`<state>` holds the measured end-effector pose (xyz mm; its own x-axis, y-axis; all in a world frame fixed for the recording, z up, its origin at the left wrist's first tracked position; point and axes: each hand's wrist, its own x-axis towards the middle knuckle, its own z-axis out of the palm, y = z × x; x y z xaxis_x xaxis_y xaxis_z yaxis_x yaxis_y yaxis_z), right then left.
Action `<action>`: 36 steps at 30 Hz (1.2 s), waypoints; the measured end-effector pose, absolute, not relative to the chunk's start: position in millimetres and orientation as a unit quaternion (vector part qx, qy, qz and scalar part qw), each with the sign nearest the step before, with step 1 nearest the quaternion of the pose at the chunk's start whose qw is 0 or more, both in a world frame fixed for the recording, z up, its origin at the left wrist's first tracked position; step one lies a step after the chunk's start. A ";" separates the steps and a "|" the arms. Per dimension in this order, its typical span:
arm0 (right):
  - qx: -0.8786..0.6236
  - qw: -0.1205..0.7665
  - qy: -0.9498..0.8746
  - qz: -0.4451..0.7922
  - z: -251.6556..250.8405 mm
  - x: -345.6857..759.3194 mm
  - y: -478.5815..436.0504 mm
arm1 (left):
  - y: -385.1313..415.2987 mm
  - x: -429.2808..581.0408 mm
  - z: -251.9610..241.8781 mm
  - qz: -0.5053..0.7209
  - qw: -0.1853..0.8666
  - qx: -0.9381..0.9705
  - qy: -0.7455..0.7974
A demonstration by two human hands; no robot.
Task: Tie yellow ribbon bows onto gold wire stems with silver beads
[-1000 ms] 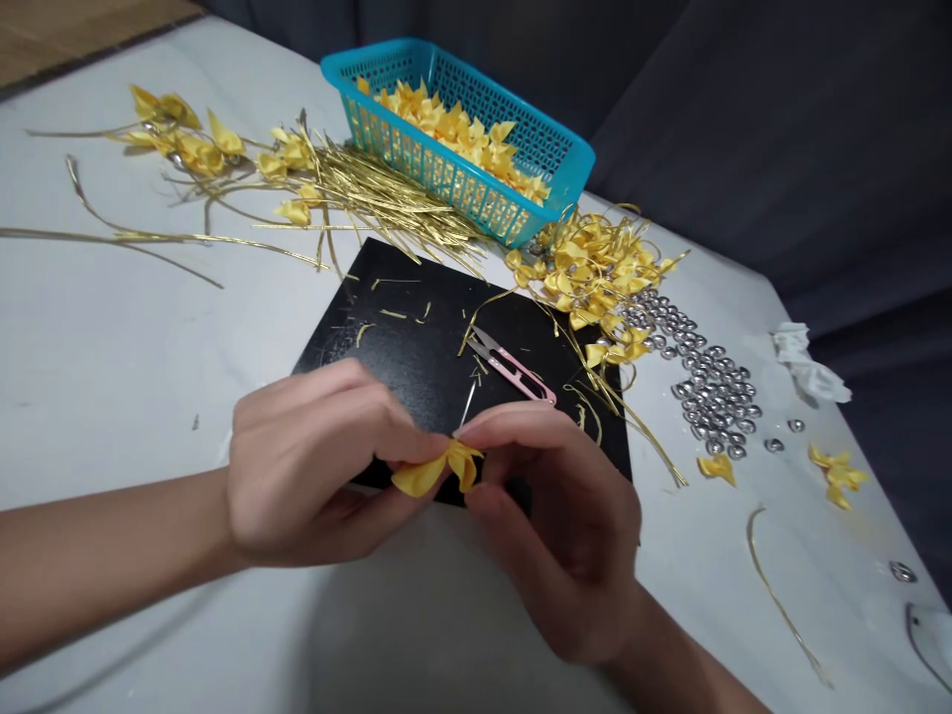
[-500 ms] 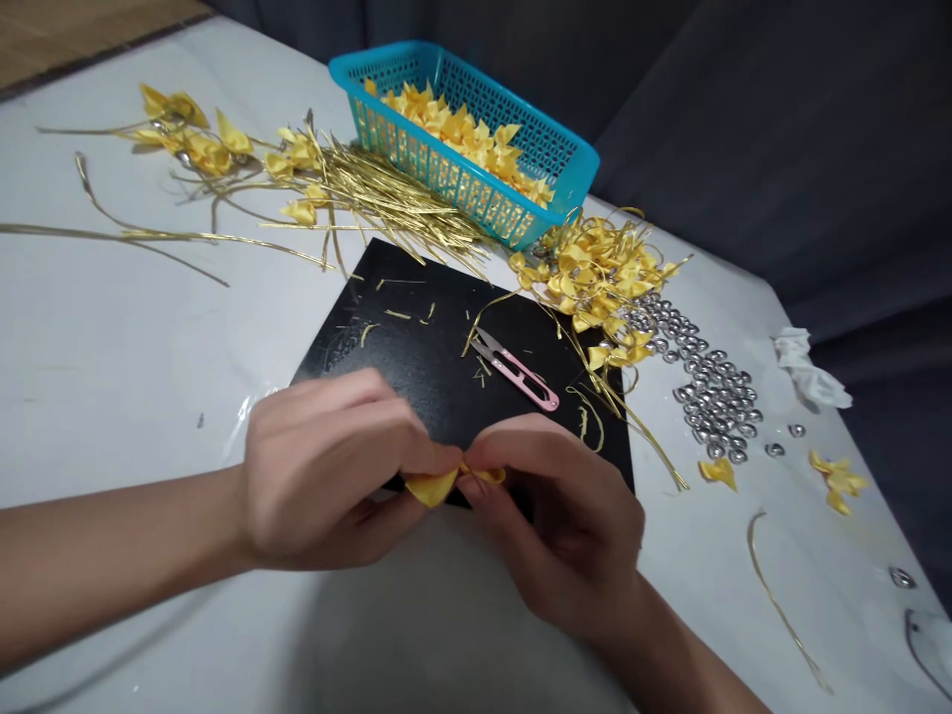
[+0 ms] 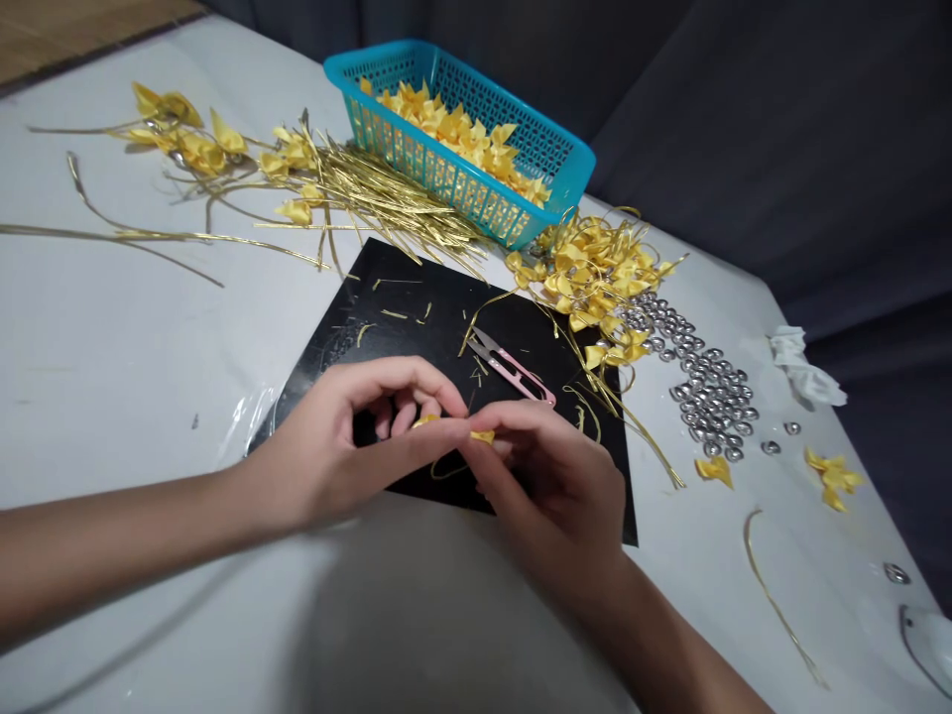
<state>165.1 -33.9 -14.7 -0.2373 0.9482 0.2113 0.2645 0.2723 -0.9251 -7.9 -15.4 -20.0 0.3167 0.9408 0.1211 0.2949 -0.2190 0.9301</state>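
Both my hands meet over the near edge of a black mat (image 3: 416, 297). My left hand (image 3: 349, 436) pinches a small folded yellow ribbon piece (image 3: 483, 435) between thumb and forefinger. My right hand (image 3: 557, 486) pinches the same piece from the other side, fingers curled. Most of the ribbon is hidden between the fingertips. A thin gold wire loop (image 3: 446, 470) shows on the mat just under my left thumb. Pink thread snips (image 3: 513, 369) lie on the mat just beyond my fingers.
A teal basket (image 3: 565, 159) of yellow ribbon pieces stands at the back. Gold wire stems (image 3: 379, 198) lie left of it. A heap of wired ribbon flowers (image 3: 595, 273) and silver beads (image 3: 706, 387) lie to the right. White crumpled paper (image 3: 807, 372) sits at the far right edge.
The ribbon piece, spread wide a second ago, is now squeezed small between my fingertips. Both hands moved slightly away from me over the mat, and my left fingers arched up.
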 end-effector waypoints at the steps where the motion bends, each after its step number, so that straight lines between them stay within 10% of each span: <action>1: -0.450 0.422 -0.682 0.393 -15.4 165.1 -33.7 | -14.4 -7.7 -19.7 0.365 0.431 0.686 0.458; 36: -0.377 0.336 -0.789 0.351 -26.2 163.1 -35.4 | -4.4 -6.2 -4.9 0.349 0.580 0.478 0.560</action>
<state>163.1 -35.4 -26.2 -0.4904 0.8302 0.2652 0.3595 0.4699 -0.8062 -6.2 -4.4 -4.9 0.1290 0.9400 -0.3160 0.1307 0.2998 0.9450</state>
